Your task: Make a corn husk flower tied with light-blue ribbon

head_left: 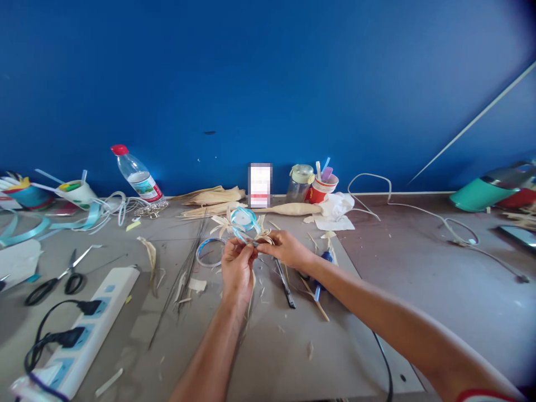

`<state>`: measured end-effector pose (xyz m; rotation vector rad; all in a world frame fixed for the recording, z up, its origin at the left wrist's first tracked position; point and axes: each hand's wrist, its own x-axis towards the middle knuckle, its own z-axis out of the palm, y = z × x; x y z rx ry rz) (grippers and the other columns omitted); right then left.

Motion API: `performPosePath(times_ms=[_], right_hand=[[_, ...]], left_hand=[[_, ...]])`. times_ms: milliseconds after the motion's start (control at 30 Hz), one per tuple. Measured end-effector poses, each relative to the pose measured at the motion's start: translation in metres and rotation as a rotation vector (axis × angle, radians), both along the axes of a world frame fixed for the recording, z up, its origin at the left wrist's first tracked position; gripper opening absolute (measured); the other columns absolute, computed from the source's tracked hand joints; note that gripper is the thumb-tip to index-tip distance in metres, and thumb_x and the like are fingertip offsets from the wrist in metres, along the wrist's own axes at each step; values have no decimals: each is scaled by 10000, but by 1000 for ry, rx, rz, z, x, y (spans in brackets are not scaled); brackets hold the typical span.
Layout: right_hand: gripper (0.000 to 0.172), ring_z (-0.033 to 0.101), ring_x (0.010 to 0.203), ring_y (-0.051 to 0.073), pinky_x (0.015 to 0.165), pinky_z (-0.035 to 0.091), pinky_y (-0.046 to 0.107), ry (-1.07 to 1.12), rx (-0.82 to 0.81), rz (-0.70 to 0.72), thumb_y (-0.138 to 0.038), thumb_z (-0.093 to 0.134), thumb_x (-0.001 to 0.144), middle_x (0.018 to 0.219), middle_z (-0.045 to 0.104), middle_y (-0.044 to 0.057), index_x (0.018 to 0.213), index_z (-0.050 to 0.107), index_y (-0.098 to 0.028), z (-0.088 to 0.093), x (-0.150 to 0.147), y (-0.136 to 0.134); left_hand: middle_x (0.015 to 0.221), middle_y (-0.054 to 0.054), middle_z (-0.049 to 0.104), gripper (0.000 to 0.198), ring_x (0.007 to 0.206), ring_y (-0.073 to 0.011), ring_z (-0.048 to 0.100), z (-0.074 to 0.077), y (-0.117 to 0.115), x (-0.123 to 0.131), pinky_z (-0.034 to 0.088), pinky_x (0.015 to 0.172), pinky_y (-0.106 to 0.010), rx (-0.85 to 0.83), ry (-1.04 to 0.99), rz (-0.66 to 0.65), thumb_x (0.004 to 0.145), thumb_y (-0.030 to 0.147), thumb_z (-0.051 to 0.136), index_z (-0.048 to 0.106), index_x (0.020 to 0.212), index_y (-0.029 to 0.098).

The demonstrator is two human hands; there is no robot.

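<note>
Near the middle of the table, my left hand (pixel 238 265) and my right hand (pixel 287 247) meet with their fingertips pinched close together. A light blue ribbon (pixel 242 220) loops up from between the fingers of both hands. Pale, petal-like dried husk strips (pixel 224 223) spread out just behind my left hand, and more husk shows by my right fingertips. The exact spot where the fingers press is too small to make out. Left of my left hand lies a blue patterned tape roll (pixel 197 254). A black pen (pixel 285 283) rests below my right hand.
Thin dark wires (pixel 178 279), black scissors (pixel 58 279) and a white power strip (pixel 100 326) lie to the left. Along the blue wall stand a tilted water bottle (pixel 140 177), husk bundles (pixel 215 196), a jar (pixel 299 184) and red paper cups (pixel 320 192). A white cable (pixel 427 209) crosses the right side.
</note>
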<state>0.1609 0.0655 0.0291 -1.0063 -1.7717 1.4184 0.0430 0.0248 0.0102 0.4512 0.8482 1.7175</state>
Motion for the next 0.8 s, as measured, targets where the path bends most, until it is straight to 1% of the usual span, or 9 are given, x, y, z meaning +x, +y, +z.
performPosePath(times_ms=[100, 200, 267, 333, 500, 567, 700, 733, 800], right_hand=[[168, 488, 683, 122, 661, 390, 249, 111, -33, -59, -324, 620, 650, 693, 564, -10, 699, 584, -168, 0, -4, -1], [210, 445, 585, 98, 595, 373, 236, 191, -120, -77, -374, 607, 649, 616, 527, -26, 671, 566, -169, 0, -5, -2], [251, 377, 501, 77, 521, 327, 226, 149, -148, -83, -411, 565, 690, 553, 480, -40, 636, 543, -167, -1, -4, -2], [285, 336, 462, 68, 480, 283, 224, 49, -109, -106, -415, 519, 739, 520, 451, -45, 602, 519, -165, -4, -2, -1], [340, 388, 475, 81, 507, 314, 228, -156, 50, -186, -377, 429, 818, 506, 466, -27, 550, 461, -172, -9, 6, 0], [340, 423, 507, 94, 542, 347, 235, -153, 63, -159, -387, 435, 819, 518, 480, -19, 561, 476, -170, -5, 9, -2], [228, 511, 701, 127, 659, 401, 247, 86, 31, 14, -387, 578, 726, 741, 577, 8, 762, 565, -162, 3, 9, -6], [229, 503, 687, 123, 641, 397, 245, 113, 10, 32, -383, 593, 710, 735, 568, 3, 772, 562, -165, 4, 8, -6], [215, 442, 584, 101, 564, 358, 233, 85, -18, 6, -379, 579, 715, 627, 505, -26, 701, 535, -169, 2, 4, -7]], left_hand=[[668, 34, 605, 245, 609, -81, 577, 0, 0, 1, 410, 561, -190, 11, 28, 5, 552, 121, 722, 533, 702, 167], [651, 41, 596, 239, 556, -62, 546, 2, -1, 2, 414, 565, -193, 20, 59, 5, 561, 130, 721, 527, 695, 163], [630, 49, 585, 235, 523, -56, 530, 3, -1, 3, 418, 566, -199, 19, 78, 8, 569, 133, 718, 519, 690, 163], [616, 55, 575, 230, 511, -56, 527, 3, -2, 3, 421, 570, -204, 27, 84, 12, 577, 134, 714, 514, 688, 164], [612, 65, 557, 236, 509, -47, 516, -1, -2, 2, 405, 554, -190, 27, 62, 15, 580, 127, 713, 511, 695, 169], [617, 64, 560, 243, 521, -52, 521, -2, -1, 2, 408, 555, -193, 36, 47, 20, 576, 123, 714, 512, 701, 174], [638, 50, 578, 239, 551, -64, 535, -2, -1, 2, 410, 558, -197, 55, 41, 13, 569, 125, 714, 525, 706, 178], [634, 48, 577, 237, 548, -65, 532, -2, -1, 3, 409, 556, -198, 58, 50, 14, 566, 129, 714, 526, 700, 177], [623, 47, 570, 230, 540, -65, 524, -1, 0, 4, 404, 553, -199, 54, 75, 25, 558, 132, 712, 524, 685, 174]])
